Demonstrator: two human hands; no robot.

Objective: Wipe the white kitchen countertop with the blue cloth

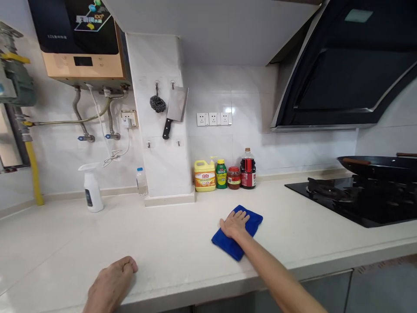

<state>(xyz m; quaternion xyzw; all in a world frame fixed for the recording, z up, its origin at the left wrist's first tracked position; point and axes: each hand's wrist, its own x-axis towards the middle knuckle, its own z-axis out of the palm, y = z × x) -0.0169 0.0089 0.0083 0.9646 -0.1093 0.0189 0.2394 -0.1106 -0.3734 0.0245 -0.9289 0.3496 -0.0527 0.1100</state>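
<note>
My right hand (235,223) lies flat on a folded blue cloth (230,247), fingers stretched out and pressing it against the pale countertop (176,243). The cloth sticks out around the palm on all sides. At the lower left, my left hand (112,280) rests near the counter's front edge, curled into a loose fist. Nothing shows in it, and it is apart from the cloth.
Along the wall stand a yellow detergent jug (205,176), a green bottle (221,174), a red-lidded jar (233,178) and a dark sauce bottle (248,169). A white spray bottle (92,189) is left. A wok (381,167) sits over the black stove (358,213). A cleaver (176,106) hangs above.
</note>
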